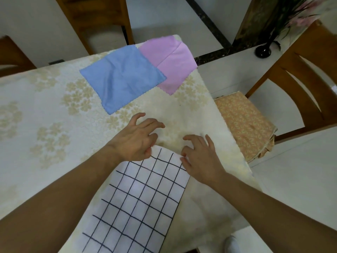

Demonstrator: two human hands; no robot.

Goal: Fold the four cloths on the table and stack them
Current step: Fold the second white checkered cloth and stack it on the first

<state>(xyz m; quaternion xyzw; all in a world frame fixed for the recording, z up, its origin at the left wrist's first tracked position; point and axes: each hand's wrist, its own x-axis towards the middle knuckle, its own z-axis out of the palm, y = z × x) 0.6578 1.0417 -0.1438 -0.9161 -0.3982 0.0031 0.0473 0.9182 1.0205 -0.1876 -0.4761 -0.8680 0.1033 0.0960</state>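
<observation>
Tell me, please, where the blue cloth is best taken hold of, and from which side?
Probably at its near corner, coming from the person's side. The blue cloth lies flat, turned like a diamond, so that corner points toward the hands and rests on the bare tablecloth. Its far right edge overlaps the pink cloth, so gripping there risks dragging both.

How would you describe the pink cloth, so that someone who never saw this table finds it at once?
Start at the table with the cream flowered cover and look to its far right corner. Two plain cloths overlap there; the pink cloth is the right one, partly under the blue cloth. It alone shows a sharp fold crease.
</observation>
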